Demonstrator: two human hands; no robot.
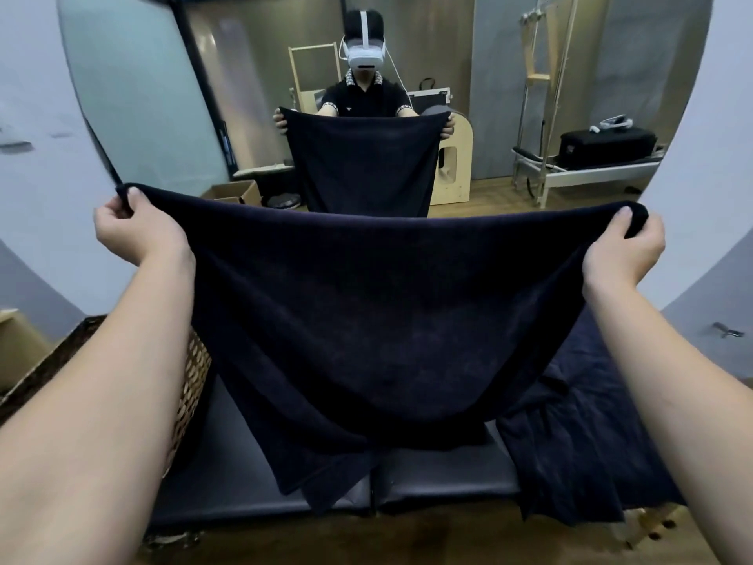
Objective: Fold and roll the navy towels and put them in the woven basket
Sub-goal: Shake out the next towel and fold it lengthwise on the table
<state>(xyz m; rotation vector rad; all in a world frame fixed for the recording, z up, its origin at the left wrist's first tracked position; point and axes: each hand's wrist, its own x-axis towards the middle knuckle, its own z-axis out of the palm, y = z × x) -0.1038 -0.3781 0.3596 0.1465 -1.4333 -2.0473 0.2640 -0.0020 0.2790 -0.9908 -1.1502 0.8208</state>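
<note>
I hold a navy towel (pixel 366 320) spread wide in the air in front of me. My left hand (pixel 130 226) pinches its upper left corner and my right hand (pixel 627 246) pinches its upper right corner. The towel hangs down in a curve and its lower edge drapes onto a dark padded bench (pixel 244 483). More navy towel cloth (pixel 578 434) lies heaped on the bench at the right. The woven basket (pixel 191 385) stands at the left, mostly hidden behind my left forearm.
A large round mirror (pixel 489 95) faces me and reflects a person holding the towel. A cardboard box (pixel 240 193) and wooden exercise equipment (pixel 452 165) show in the reflection. A wooden floor (pixel 366 544) runs below the bench.
</note>
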